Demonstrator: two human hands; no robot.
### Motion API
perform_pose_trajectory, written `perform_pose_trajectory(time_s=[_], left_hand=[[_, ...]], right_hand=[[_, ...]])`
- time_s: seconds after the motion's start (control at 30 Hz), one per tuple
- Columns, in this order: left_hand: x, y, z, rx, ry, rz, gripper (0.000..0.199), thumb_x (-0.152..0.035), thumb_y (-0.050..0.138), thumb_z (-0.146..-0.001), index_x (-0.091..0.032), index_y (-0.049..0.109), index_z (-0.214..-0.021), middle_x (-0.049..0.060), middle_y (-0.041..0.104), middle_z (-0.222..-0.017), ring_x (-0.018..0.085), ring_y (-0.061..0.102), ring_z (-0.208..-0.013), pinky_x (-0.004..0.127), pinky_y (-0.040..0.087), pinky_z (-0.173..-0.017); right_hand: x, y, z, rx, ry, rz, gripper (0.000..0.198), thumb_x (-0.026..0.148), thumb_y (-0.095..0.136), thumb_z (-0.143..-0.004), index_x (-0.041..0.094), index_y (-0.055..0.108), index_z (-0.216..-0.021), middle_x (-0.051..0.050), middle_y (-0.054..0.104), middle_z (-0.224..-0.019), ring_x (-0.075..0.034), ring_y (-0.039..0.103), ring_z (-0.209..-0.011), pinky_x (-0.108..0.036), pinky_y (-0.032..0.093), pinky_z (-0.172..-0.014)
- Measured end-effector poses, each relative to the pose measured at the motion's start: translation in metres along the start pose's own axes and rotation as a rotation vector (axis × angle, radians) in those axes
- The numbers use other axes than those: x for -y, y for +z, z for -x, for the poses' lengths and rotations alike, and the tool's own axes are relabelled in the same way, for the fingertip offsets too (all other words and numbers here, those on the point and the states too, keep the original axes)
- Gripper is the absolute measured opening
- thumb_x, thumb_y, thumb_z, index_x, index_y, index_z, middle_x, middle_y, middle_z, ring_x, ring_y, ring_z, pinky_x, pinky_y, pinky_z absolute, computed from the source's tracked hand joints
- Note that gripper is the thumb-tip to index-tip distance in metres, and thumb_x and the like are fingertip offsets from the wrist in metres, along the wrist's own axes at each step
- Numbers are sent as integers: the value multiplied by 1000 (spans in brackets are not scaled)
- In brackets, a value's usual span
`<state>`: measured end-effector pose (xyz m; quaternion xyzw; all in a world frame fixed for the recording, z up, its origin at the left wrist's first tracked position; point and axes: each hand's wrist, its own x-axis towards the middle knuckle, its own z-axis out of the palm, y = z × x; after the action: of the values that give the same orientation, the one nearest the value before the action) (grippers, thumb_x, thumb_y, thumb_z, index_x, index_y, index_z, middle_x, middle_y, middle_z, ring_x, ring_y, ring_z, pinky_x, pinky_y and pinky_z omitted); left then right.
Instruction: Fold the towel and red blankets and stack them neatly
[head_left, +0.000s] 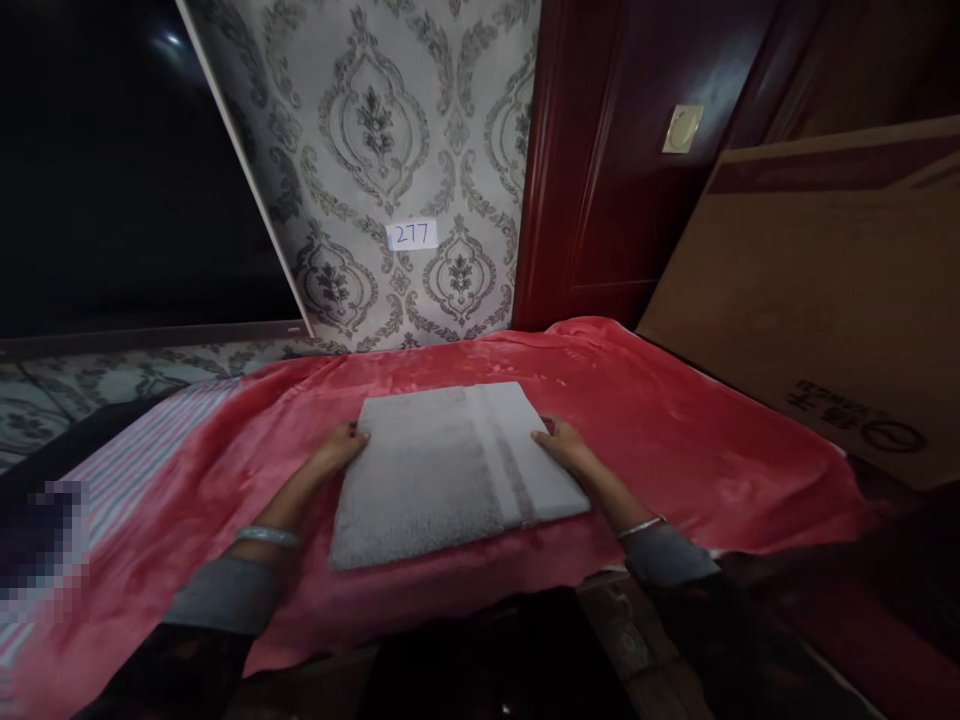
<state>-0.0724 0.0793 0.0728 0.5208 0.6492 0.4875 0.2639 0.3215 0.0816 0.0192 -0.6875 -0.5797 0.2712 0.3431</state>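
Grey towel (420, 470) is lying mid-frame, wider left to right, over a red blanket (645, 450); a cardboard box (810, 290) is standing at right, well apart. Left hand (342, 447) and right hand (564, 442) are pinching its opposite side edges, barely open, neither looking nearer.

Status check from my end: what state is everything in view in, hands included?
Grey towel: folded into a flat rectangle, pale bands toward its right side.
Left hand: gripping the towel's left edge.
Right hand: gripping the towel's right edge.
Red blanket: spread out, somewhat rumpled.
Screen: dark.
Paper label: on the wallpaper, reading 277.
Cardboard box: open or closed, cannot tell.
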Motion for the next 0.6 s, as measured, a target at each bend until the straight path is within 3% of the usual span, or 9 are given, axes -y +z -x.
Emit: perform_pose_trajectory(time_s=[0.1, 0.23, 0.3, 0.4, 0.6], left_hand=[[-16, 4, 0, 45, 145, -352, 42, -35, 72, -64, -15, 70, -101, 20, 71, -115, 41, 59, -124, 52, 44, -106], [-20, 33, 20, 181, 407, -712, 62, -43, 53, -87, -11, 54, -139, 22, 43, -155, 37, 30, -150, 57, 23, -121], [-12, 46, 31, 248, 389, -881, 66, -46, 47, -92, -10, 47, -147, 23, 34, -161, 38, 23, -152, 63, 19, -120], [3, 53, 39, 315, 335, -998, 67, -49, 38, -97, -12, 39, -153, 22, 30, -163, 37, 24, -152, 68, 22, -117], [8, 49, 37, 295, 352, -1015, 66, -52, 37, -98, -16, 39, -154, 20, 31, -162, 36, 26, -152, 67, 26, -115]], right_hand=[[20, 0, 0, -59, -107, 174, 65, 22, 67, -85, 14, 49, -147, -18, 62, -135, -31, 60, -122, -44, 47, -102], [50, 21, 15, -166, -380, 568, 60, 37, 55, -98, 18, 40, -154, -18, 38, -158, -32, 35, -145, -52, 36, -112], [54, 34, 23, -94, -401, 643, 58, 43, 48, -102, 19, 40, -154, -17, 32, -162, -33, 27, -149, -56, 30, -115], [47, 47, 29, 49, -357, 674, 59, 48, 42, -104, 19, 38, -156, -15, 30, -163, -33, 25, -150, -58, 28, -116], [36, 49, 26, 35, -363, 672, 58, 48, 37, -105, 21, 38, -156, -13, 30, -163, -32, 25, -150, -58, 28, -116]])
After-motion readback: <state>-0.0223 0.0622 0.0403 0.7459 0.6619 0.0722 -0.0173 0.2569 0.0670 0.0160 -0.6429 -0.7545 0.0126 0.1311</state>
